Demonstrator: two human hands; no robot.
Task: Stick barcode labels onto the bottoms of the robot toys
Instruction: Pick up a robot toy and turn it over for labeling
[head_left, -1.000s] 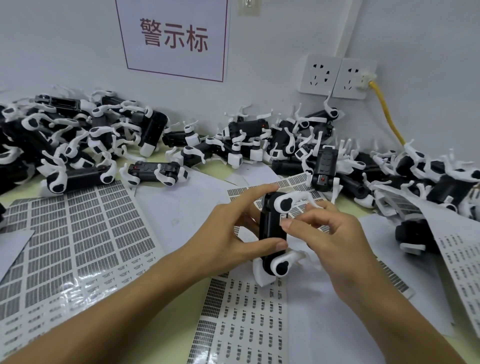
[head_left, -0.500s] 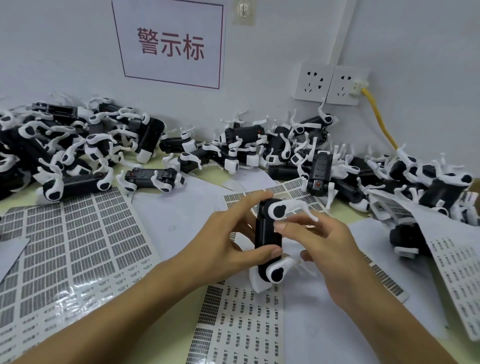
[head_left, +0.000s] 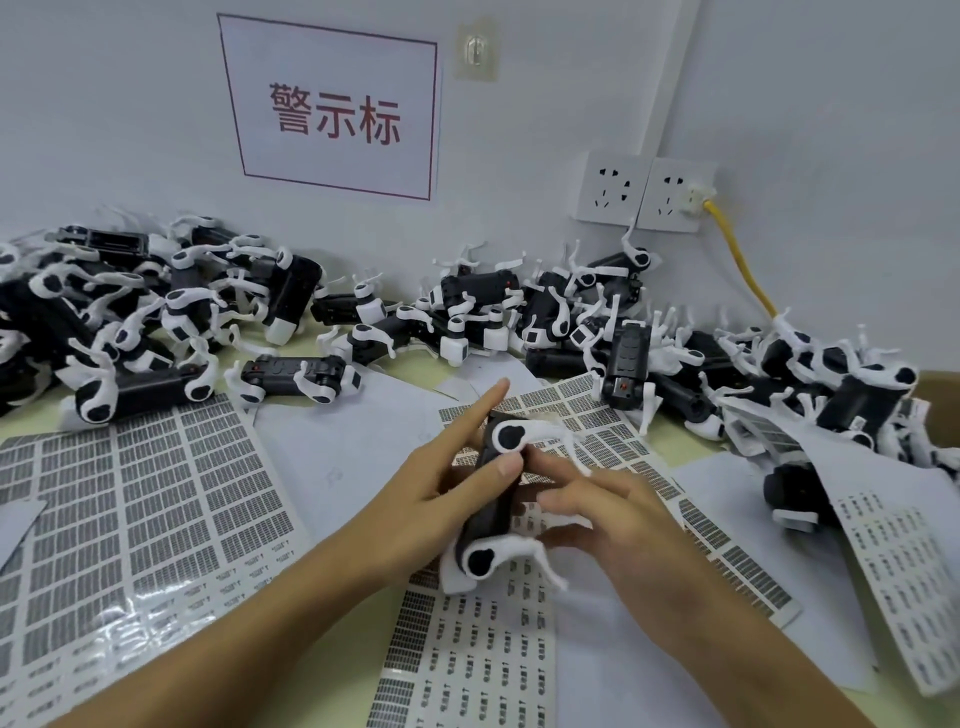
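Bright, even light; wide-angle bending at edges, overall slightly soft.

Two hands: left hand (head_left: 415, 499), right hand (head_left: 618, 525). One held robot toy (head_left: 491, 499); dozens more in three heaps, too tangled to count. Two wall sockets (head_left: 647, 193). One wall sign (head_left: 332, 109). One yellow cable (head_left: 740, 265). Several barcode label sheets (head_left: 135, 499).
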